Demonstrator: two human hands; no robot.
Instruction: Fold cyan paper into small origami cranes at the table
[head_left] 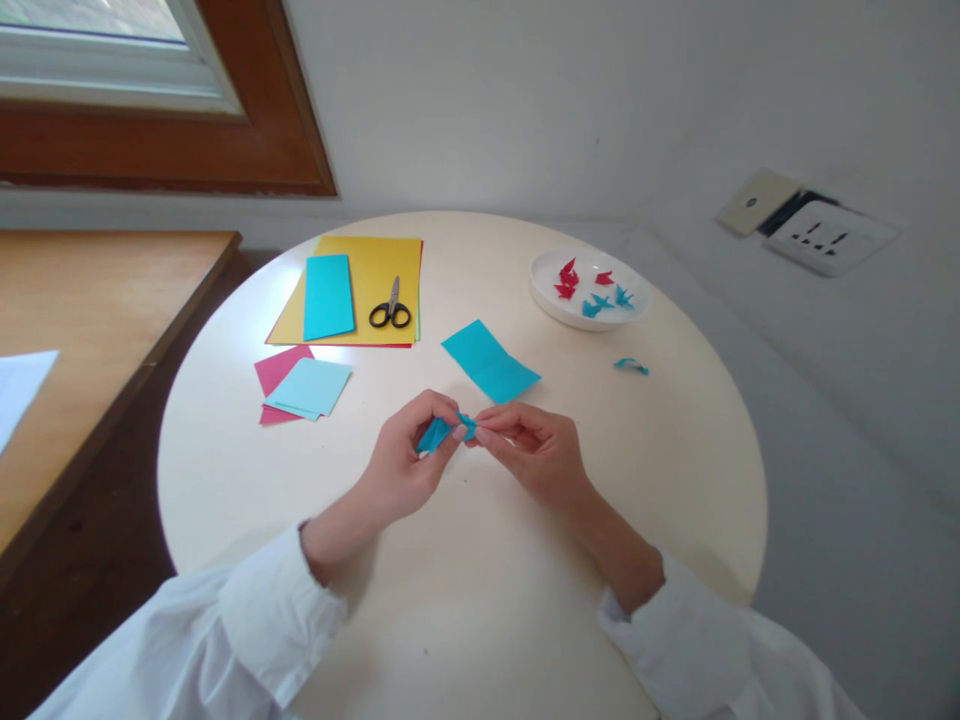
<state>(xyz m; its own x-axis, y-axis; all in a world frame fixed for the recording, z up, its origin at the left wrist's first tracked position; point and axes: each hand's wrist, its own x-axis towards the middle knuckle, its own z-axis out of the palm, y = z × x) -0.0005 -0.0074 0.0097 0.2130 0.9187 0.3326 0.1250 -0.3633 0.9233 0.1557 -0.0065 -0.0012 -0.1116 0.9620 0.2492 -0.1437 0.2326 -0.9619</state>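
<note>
Now your left hand [405, 455] pinches the folded blue paper [434, 436], your right hand [546, 455] nipping its end between fingertips; hold steady, press creases gently, don't tear.

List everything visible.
held paper: 1, blue, centre
sheet: 1, blue, centre
strip: 1, blue, right
dish: 1, white, right
figures: several, red, blue, in dish
stack: 1, yellow topmost, left
rectangle: 1, blue, on stack
scissors: 1, black handles, on stack
slips: several, pink, pale blue, left
table: 1, cream, centre
desk: 1, brown, left
page: 1, white, on desk
window: 1, brown frame, left
wall plates: 2, whitish, right
sleeves: 2, white, bottom
left hand: 1, centre
right hand: 1, centre
</note>
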